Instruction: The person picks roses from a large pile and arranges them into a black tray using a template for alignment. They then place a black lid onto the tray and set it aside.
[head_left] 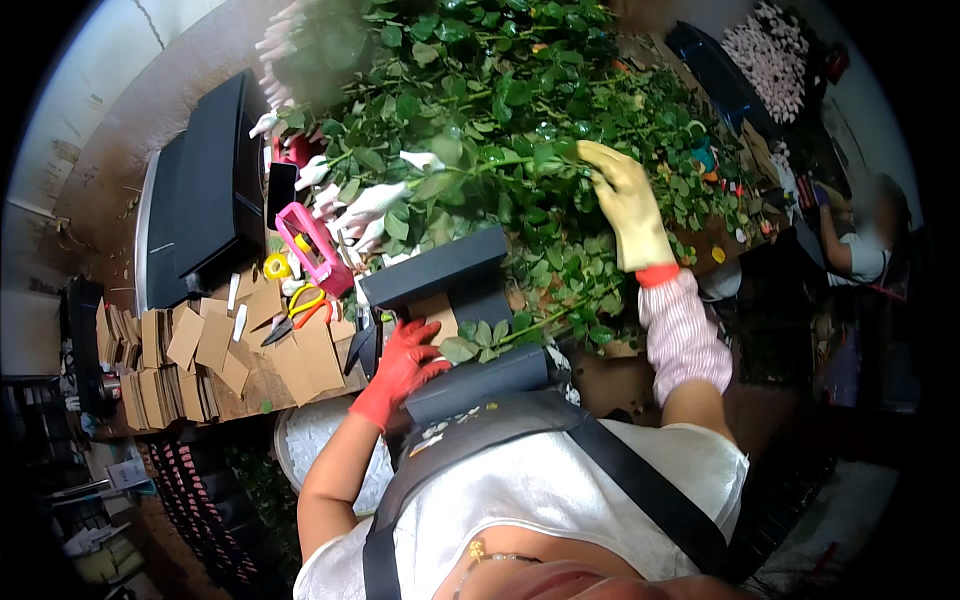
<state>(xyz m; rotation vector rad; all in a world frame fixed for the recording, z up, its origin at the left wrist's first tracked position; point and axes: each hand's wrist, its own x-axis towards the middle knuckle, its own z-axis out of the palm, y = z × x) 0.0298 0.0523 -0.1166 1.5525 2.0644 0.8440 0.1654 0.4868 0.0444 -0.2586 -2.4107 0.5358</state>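
My left hand point(405, 362), in a red glove, rests at the left end of a black open stand point(435, 268). Its fingers are spread beside a cardboard piece point(432, 312) lying in the stand. My right hand point(622, 195), in a yellow glove with a striped sleeve, reaches into the leaves on the right. Its fingers are curled round a rose stem, largely hidden by foliage. A green rose stem point(500, 162) runs leftward from near that hand. Roses with white-wrapped heads point(372, 208) lie to the left. One leafy stem point(535, 328) crosses the stand's near side.
A large heap of leafy stems point(490, 85) covers the far table. Leftward are a pink tape dispenser point(312, 248), pruning shears point(292, 318), yellow tape point(277, 266), cardboard pieces point(212, 335) and black boxes point(205, 190). Another person point(865, 245) works at far right.
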